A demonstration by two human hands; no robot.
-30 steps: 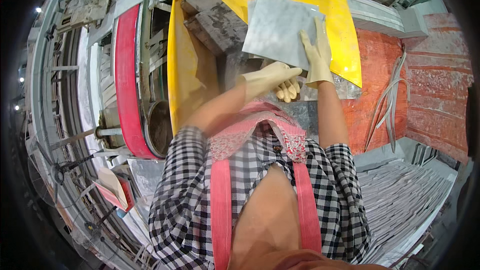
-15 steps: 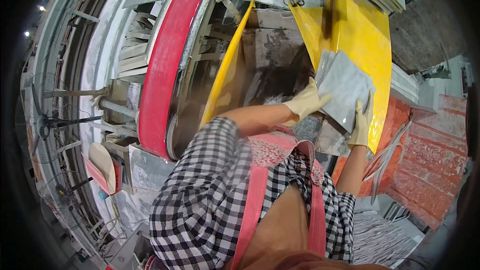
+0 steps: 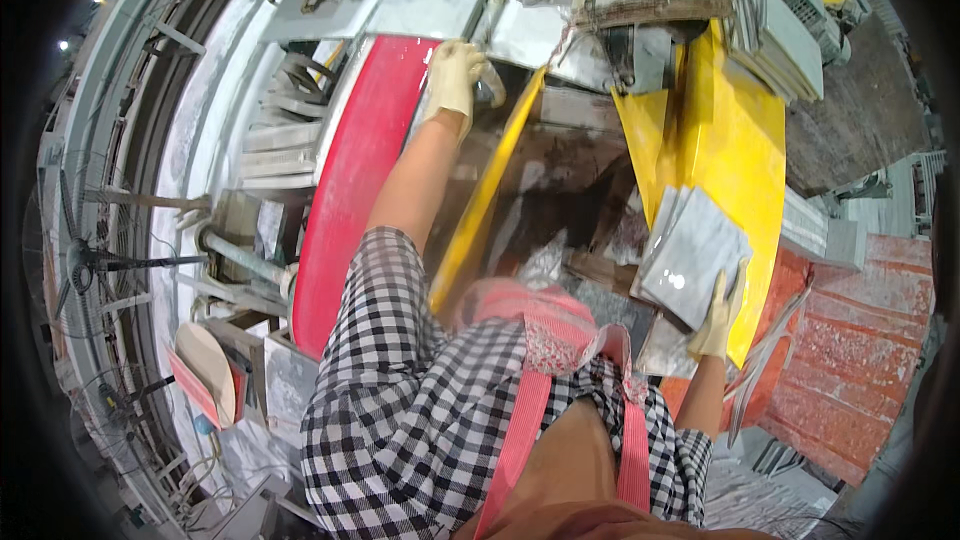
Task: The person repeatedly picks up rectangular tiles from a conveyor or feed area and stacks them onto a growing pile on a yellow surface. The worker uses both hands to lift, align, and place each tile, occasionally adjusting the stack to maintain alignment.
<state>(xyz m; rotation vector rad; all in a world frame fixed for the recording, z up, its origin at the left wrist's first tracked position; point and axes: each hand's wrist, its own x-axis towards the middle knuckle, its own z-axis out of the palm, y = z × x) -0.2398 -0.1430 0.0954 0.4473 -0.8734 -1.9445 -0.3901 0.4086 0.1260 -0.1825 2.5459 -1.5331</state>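
Observation:
My right hand (image 3: 716, 316), in a cream glove, grips the lower right edge of a few thin grey marble-like tiles (image 3: 697, 258). The tiles overlap in a slight fan and rest against or just over the yellow sheet (image 3: 735, 140); I cannot tell which. My left hand (image 3: 453, 82), gloved the same way, is stretched far forward at the far end of a long red panel (image 3: 360, 180). Its fingers are bent beside a grey pipe-like part (image 3: 492, 86); what they hold, if anything, is hidden.
A narrow yellow strip (image 3: 490, 190) crosses the dark, wet recess between my arms. Stacked tiles (image 3: 785, 45) stand at the far right. An orange-red corrugated sheet (image 3: 850, 350) lies on the right. Fans (image 3: 85, 260) stand at the far left.
My left hand has let go of the tiles and reached forward and left to the red panel's far end. My right hand keeps the tiles, now lower in view.

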